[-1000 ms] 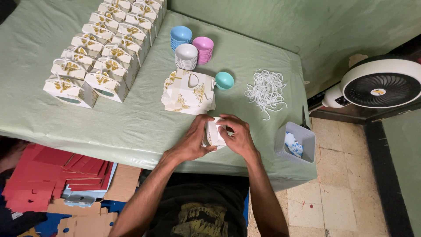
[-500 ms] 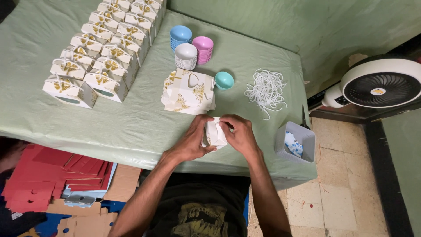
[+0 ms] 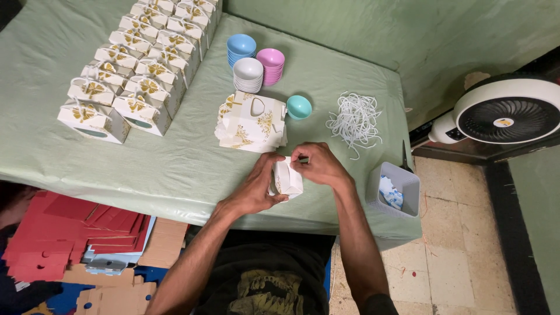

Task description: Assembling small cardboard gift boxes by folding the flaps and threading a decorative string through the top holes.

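Both my hands are on a small white box (image 3: 287, 178) at the near edge of the surface (image 3: 175, 169). My left hand (image 3: 256, 189) cups it from the left side, fingers wrapped against its wall, grip closed on it. My right hand (image 3: 318, 164) comes in from the right, thumb and forefinger pinched at the box's top edge, so that grip is shut on it too. The box stands upright, half formed, between the two palms.

Just behind it lies a stack of flat box blanks (image 3: 252, 122), white with gold print. Beside that, a single teal cup (image 3: 298, 107), and further back three stacks of small cups: blue (image 3: 241, 48), white (image 3: 248, 74), pink (image 3: 270, 62). To the right, a loose heap of white cord (image 3: 354, 119). At the far left, rows of finished boxes (image 3: 137, 70) with handles. A grey bin (image 3: 394, 189) hangs near my right forearm. On the floor to the left, red card sheets (image 3: 52, 239); to the right, a white fan (image 3: 504, 116).
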